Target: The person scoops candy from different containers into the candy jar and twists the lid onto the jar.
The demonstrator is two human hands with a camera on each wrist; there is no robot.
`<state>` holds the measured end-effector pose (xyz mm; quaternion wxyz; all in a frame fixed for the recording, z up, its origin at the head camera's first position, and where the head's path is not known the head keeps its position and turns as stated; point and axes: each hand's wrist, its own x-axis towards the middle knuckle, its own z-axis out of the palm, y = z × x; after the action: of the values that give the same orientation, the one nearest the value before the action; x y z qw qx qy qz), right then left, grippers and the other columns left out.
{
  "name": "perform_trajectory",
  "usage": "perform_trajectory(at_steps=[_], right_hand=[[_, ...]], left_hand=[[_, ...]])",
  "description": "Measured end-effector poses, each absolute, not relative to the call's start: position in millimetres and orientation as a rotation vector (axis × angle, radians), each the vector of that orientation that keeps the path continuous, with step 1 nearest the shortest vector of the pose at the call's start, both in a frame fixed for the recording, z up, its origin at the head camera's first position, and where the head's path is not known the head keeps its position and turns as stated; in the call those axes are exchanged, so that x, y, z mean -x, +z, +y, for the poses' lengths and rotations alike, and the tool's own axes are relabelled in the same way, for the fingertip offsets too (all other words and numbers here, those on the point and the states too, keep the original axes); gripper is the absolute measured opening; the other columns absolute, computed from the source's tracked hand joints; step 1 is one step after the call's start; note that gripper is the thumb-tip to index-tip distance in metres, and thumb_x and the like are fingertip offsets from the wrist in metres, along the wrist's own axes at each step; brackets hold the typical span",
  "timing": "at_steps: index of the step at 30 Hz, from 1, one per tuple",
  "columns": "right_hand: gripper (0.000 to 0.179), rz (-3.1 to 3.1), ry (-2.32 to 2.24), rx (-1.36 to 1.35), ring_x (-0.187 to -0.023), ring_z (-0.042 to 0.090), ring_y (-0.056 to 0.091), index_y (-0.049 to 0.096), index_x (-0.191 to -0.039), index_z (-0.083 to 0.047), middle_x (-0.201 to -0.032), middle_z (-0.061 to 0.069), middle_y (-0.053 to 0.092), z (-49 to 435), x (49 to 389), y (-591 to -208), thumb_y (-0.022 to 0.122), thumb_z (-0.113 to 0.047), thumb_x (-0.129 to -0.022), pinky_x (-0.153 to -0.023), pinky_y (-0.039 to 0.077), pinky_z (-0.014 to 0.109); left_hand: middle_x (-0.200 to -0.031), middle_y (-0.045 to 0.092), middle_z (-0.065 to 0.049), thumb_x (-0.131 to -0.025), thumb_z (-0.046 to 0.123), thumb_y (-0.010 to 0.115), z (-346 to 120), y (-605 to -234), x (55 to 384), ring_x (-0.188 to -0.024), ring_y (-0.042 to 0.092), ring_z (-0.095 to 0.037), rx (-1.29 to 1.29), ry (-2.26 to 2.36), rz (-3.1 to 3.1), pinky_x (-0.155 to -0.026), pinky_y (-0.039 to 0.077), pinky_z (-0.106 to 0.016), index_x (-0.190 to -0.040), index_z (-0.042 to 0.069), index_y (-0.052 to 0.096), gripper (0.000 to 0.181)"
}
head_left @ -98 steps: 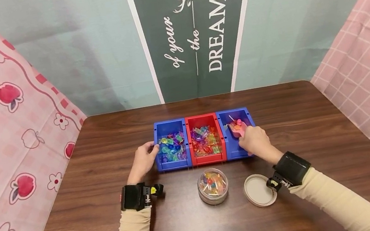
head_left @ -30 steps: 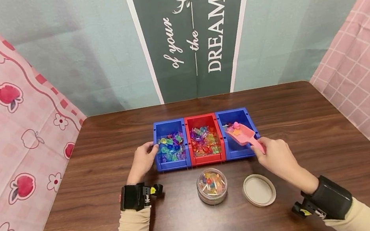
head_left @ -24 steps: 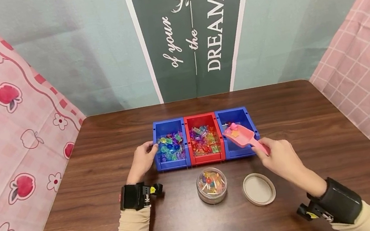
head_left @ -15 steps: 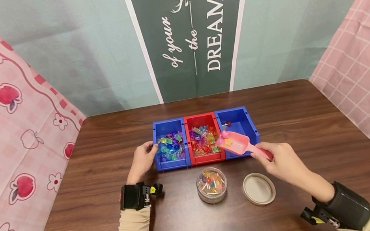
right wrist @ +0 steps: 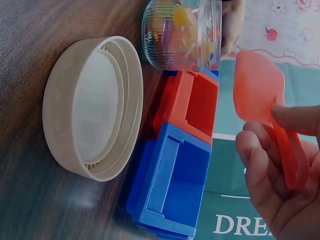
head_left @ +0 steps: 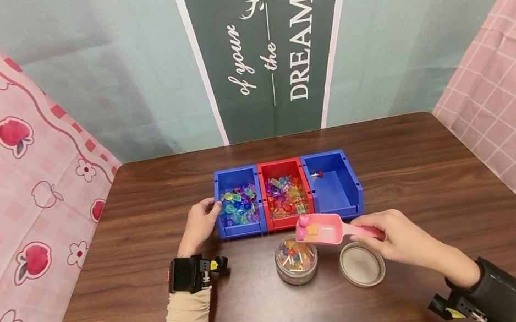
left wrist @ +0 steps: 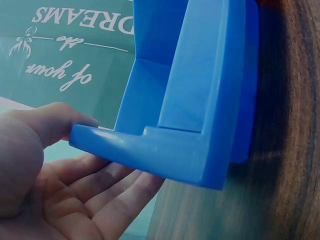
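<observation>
My right hand (head_left: 391, 235) holds a pink scoop (head_left: 328, 229) by its handle. Pink and yellow pieces (head_left: 305, 229) lie in the scoop's tip, which is above the back rim of the glass jar (head_left: 298, 274). In the right wrist view, thumb and fingers grip the handle of the scoop (right wrist: 260, 85). My left hand (head_left: 200, 222) holds the side wall of the left blue bin (head_left: 221, 227), thumb on top and fingers outside, as the left wrist view shows of the bin wall (left wrist: 145, 152). Colourful lollipops and candy-like pieces fill the jar near its top.
A red bin (head_left: 292, 221) with colourful pieces stands between the two blue ones. The right blue bin (head_left: 338, 193) holds a small dark red lollipop (head_left: 319, 174). A round beige lid (head_left: 362, 265) lies inside up, right of the jar.
My right hand has lifted the loaded scoop out of the right blue bin and brought it toward me and left, to the jar. My left hand has stayed on the left bin.
</observation>
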<state>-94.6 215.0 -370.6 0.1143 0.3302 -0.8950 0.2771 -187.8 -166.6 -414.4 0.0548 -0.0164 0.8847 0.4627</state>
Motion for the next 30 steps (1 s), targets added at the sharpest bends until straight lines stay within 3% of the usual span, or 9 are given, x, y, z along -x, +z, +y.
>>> perform_trajectory(at_steps=[10, 16, 21, 30], right_hand=[[0.012, -2.665, 0.849, -1.229, -0.062, -0.012, 0.038, 0.069, -0.088, -0.018, -0.072, -0.015, 0.061, 214, 96, -366, 0.074, -0.01, -0.082, -0.052, 0.032, 0.003], [0.017, -2.653, 0.67, -1.24, -0.067, -0.01, 0.045, 0.072, -0.094, -0.018, -0.082, -0.011, 0.07, 209, 96, -357, 0.075, -0.011, -0.079, -0.056, 0.035, 0.006], [0.021, -2.662, 0.614, -1.224, -0.061, -0.01, 0.038, 0.072, -0.095, -0.021, -0.077, -0.016, 0.063, 201, 95, -347, 0.077, -0.012, -0.077, -0.053, 0.03, 0.005], [0.021, -2.632, 0.493, -1.251, -0.059, -0.009, 0.038, 0.073, -0.095, -0.023, -0.075, -0.015, 0.062, 195, 94, -330, 0.079, -0.016, -0.076, -0.052, 0.029, 0.006]], left_hand=[[-0.127, 0.06, -0.027, -0.101, 0.021, 0.045, -167, -415, 188, -0.115, 0.059, -0.035, 0.054, 1.41, 2.681, -0.102, 0.049, -0.048, -0.132, -0.008, 0.051, 0.043], [-0.128, 0.06, -0.027, -0.101, 0.021, 0.046, -168, -416, 188, -0.116, 0.059, -0.035, 0.049, 1.409, 2.682, -0.102, 0.048, -0.048, -0.132, -0.008, 0.051, 0.043], [-0.128, 0.06, -0.027, -0.101, 0.021, 0.046, -167, -417, 188, -0.114, 0.059, -0.034, 0.059, 1.399, 2.68, -0.103, 0.048, -0.048, -0.132, -0.007, 0.052, 0.042], [-0.127, 0.061, -0.026, -0.101, 0.021, 0.046, -168, -417, 190, -0.113, 0.06, -0.033, 0.055, 1.406, 2.689, -0.103, 0.048, -0.048, -0.132, -0.007, 0.052, 0.042]])
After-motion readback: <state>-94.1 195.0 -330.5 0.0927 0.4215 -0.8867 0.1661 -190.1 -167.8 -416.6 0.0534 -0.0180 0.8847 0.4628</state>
